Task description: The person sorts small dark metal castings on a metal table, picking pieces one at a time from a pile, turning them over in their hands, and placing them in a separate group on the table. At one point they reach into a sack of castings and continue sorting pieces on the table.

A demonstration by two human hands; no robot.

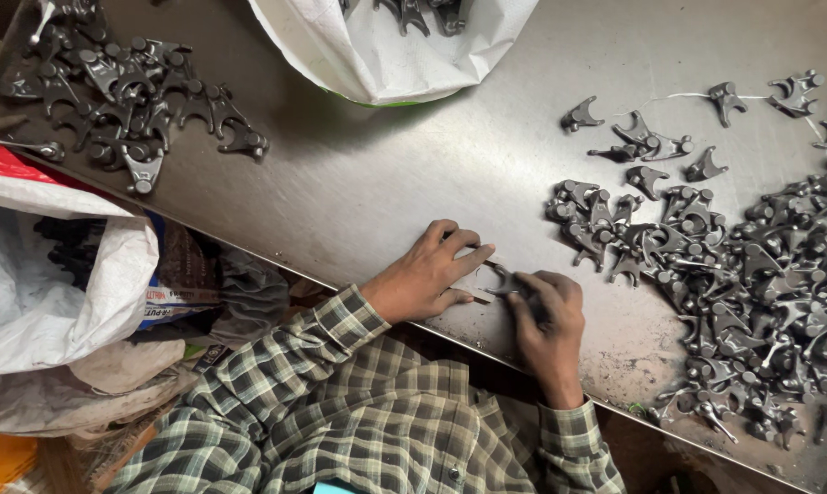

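My left hand rests on the steel table near its front edge, fingers stretched toward a small dark forged metal part, fingertips touching it. My right hand is closed around that same part from the right. A large heap of similar dark forked metal parts lies to the right of my right hand. A second, smaller pile of parts sits at the far left of the table. Both my sleeves are green plaid.
A white sack holding more parts stands at the table's far edge. Another white sack with dark pieces sits off the table at the left, among packets and cloth. A few loose parts lie scattered at the upper right.
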